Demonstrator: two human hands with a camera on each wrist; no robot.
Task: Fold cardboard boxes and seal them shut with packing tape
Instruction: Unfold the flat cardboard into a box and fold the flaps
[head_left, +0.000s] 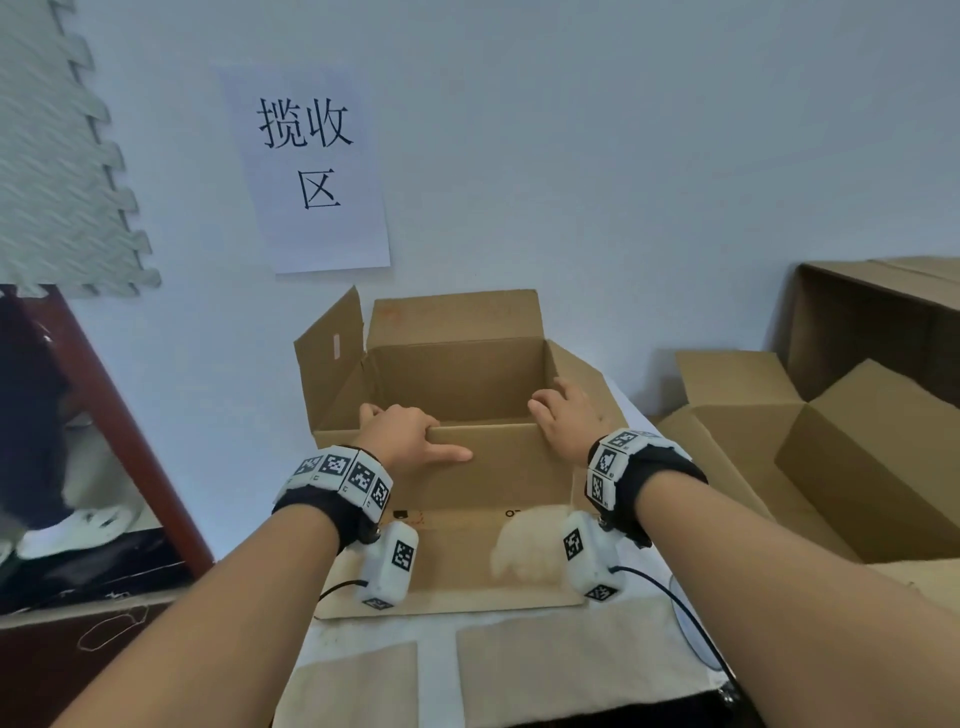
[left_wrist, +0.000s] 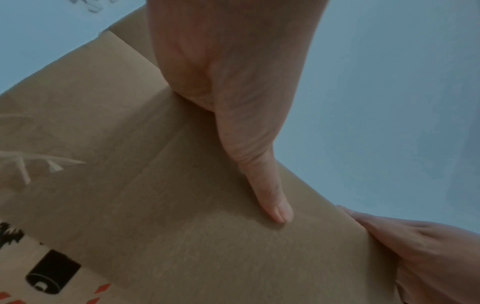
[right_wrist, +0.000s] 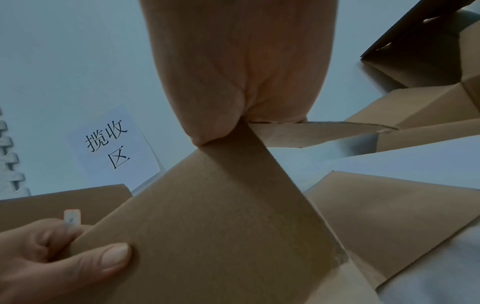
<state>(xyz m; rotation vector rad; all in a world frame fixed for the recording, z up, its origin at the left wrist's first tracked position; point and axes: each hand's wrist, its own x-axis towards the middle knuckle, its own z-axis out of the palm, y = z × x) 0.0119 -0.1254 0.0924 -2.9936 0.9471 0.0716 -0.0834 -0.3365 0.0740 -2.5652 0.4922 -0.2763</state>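
Observation:
An open brown cardboard box (head_left: 457, 374) stands on the table against the wall. Its far flap (head_left: 457, 317) and left flap (head_left: 332, 343) stand up, and the near flap (head_left: 457, 551) lies folded down towards me. My left hand (head_left: 410, 441) grips the top edge of the near wall, thumb (left_wrist: 275, 201) flat on the outside and fingers hooked inside. At the near right corner my right hand (head_left: 566, 415) curls its fingers over the edge into the box. In the right wrist view the palm (right_wrist: 241, 72) sits on that corner. No tape is in view.
More cardboard boxes (head_left: 857, 457) are stacked to the right. A paper sign (head_left: 311, 166) and a foam mat (head_left: 57, 156) hang on the wall. A dark red frame (head_left: 130, 426) stands at the left. Flat cardboard pieces (head_left: 571, 660) lie at the table's front.

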